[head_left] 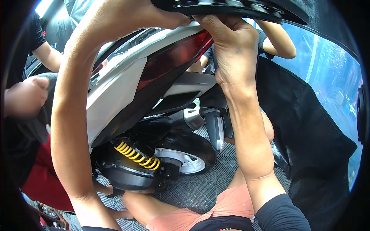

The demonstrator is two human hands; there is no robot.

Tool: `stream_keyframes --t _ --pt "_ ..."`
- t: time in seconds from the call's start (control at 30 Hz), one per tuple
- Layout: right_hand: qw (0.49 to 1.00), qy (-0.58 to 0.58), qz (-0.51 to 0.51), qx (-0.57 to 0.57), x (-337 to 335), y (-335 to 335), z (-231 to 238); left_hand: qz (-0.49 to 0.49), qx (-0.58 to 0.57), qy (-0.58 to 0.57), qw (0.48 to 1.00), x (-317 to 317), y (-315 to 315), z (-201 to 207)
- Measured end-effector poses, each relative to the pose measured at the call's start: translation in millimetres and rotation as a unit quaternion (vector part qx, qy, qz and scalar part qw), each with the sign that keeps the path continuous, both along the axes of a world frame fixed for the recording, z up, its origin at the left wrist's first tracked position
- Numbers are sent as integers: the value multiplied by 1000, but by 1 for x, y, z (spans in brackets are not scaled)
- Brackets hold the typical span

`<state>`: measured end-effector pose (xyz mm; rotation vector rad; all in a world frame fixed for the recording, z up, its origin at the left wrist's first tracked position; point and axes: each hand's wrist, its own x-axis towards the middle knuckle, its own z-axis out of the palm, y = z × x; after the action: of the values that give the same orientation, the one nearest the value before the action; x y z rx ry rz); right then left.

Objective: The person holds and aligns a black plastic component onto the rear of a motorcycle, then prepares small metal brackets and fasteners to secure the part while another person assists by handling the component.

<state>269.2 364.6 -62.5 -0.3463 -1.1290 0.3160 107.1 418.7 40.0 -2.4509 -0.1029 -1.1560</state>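
A white and black scooter with a red tail light (167, 59) stands in front of me, tail toward the upper right. Above the tail light is a black curved part (235, 10) with shiny spots, cut off by the top of the picture. My left hand (148, 15) reaches it from the left, thumb along its lower edge; the other fingers are hidden. Just under the same edge, my right hand (235, 40) has its thumb raised and fingers curled, closed against the part. What lies between those fingertips is hidden.
Below are a yellow shock spring (137, 155), the rear wheel (192, 163) and a grey grated floor (200, 192). A person's hand (27, 96) is at the left, and another person's arm (275, 38) shows behind the scooter. A black sheet (308, 127) hangs at the right.
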Motion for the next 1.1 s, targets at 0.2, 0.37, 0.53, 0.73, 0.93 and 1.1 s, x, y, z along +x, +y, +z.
stream_keyframes --t 0.2,0.37,0.53,0.73,0.93,1.1 --pt "999 -25 19 -40 9 -4 3 1 28 2 1000 0 3 0" --pt "998 21 -11 -51 -2 -5 4 -9 -25 16 1000 3 -3 3" --pt "997 16 25 -72 0 -17 10 31 22 0 999 -3 -7 -5" --pt "996 25 -49 -67 -2 -3 6 3 -10 24 1000 1 2 7" --pt "998 -18 18 -62 3 -17 8 13 33 -15 999 1 -2 -3" --pt "998 63 10 -4 -4 2 8 44 60 -25 997 0 -13 -6"
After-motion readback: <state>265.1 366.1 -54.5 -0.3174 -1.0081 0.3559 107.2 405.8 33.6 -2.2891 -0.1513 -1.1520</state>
